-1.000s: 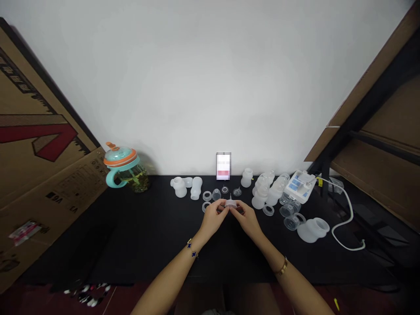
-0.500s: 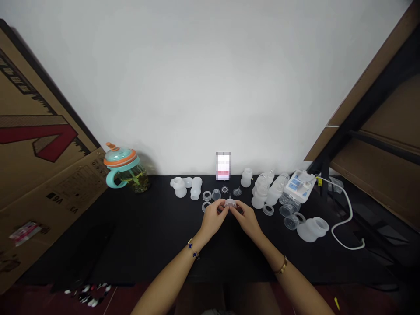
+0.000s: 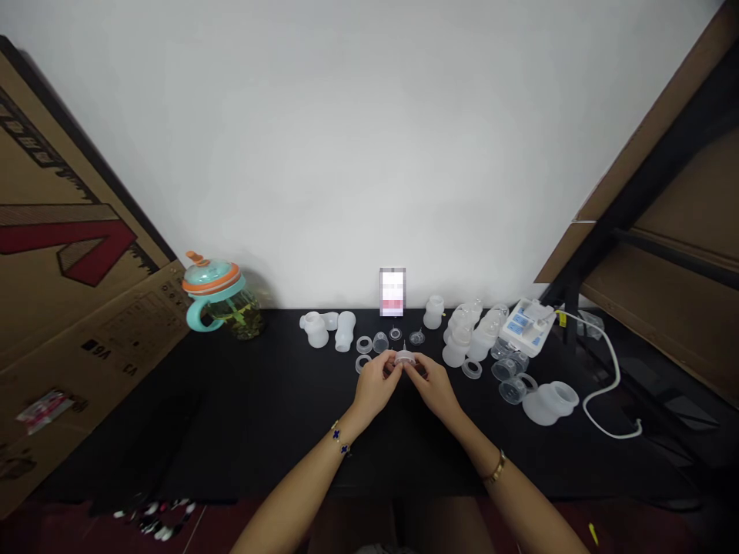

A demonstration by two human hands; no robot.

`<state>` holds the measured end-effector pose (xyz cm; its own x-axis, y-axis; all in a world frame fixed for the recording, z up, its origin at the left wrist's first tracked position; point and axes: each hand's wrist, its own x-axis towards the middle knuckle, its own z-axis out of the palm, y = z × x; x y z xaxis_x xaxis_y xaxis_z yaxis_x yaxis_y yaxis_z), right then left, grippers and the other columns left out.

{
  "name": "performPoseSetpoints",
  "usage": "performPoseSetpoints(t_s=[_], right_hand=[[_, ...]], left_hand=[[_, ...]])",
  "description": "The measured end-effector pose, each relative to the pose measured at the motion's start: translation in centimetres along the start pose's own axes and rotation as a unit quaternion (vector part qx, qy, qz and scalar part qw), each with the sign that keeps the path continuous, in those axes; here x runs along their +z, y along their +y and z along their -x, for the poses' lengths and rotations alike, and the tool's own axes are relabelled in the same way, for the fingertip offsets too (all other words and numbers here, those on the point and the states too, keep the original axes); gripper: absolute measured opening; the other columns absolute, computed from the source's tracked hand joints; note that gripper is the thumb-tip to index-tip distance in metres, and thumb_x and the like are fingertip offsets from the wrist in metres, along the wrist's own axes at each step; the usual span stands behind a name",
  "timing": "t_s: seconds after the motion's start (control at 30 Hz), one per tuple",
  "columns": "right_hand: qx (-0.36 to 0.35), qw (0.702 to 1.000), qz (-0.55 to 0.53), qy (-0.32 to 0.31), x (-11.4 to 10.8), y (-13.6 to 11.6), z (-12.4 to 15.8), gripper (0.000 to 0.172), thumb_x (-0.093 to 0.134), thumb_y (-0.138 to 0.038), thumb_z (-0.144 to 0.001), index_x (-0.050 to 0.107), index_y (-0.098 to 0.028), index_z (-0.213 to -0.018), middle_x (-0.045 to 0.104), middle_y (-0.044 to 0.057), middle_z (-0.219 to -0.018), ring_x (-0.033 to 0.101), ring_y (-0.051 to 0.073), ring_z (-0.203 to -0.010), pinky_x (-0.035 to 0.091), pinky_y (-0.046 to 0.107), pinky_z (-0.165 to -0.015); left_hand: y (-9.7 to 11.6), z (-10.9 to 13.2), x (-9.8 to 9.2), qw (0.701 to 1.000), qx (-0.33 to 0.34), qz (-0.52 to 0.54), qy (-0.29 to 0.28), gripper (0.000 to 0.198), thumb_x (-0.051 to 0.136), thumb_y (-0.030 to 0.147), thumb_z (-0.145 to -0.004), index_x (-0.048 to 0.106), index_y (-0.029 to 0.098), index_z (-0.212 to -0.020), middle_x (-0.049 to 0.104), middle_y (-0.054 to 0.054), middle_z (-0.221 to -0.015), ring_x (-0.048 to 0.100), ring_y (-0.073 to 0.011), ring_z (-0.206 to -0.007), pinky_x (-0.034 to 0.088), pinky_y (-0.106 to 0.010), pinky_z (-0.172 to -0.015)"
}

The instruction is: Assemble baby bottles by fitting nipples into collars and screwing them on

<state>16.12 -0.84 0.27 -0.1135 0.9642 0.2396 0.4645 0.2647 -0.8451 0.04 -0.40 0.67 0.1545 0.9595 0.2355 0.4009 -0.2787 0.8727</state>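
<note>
A whitish bottle collar ring (image 3: 405,358) with a thin spike standing up from its middle is held over the table. My left hand (image 3: 375,385) pinches its left side, and my right hand (image 3: 434,386) pinches the right side. Just beyond my fingers lie two small discs: a dark-rimmed disc (image 3: 396,334) and a clear disc with a stem (image 3: 416,337). Left of them are a clear cap (image 3: 380,342) and two more rings, one of them the upper collar ring (image 3: 364,345). The lower ring is partly covered by my left hand.
White bottle bodies (image 3: 345,331) lie at back left, near a teal-lidded jug (image 3: 219,300). Teated bottles (image 3: 456,350), clear caps (image 3: 512,390), a wide bottle (image 3: 550,403) and a white box (image 3: 526,327) with a cable (image 3: 617,369) are right. A blurred upright screen (image 3: 392,292) leans by the wall.
My left wrist has shifted very slightly. Both hands keep their pinch on the collar ring in the same place.
</note>
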Motion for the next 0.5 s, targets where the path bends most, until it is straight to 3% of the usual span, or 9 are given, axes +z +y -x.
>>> performPoseSetpoints(t_s=[0.5], right_hand=[[-0.004, 1.000, 0.026, 0.005, -0.02, -0.25, 0.04, 0.027, 0.050, -0.039, -0.095, 0.069, -0.021, -0.096, 0.070, 0.003, -0.084, 0.061, 0.019, -0.072, 0.042, 0.028, -0.062]], left_hand=[[0.18, 0.18, 0.17, 1.000, -0.011, -0.016, -0.008, 0.020, 0.052, 0.035, -0.093, 0.066, 0.024, -0.102, 0.074, -0.001, -0.084, 0.068, -0.0175, -0.074, 0.046, -0.026, -0.065]])
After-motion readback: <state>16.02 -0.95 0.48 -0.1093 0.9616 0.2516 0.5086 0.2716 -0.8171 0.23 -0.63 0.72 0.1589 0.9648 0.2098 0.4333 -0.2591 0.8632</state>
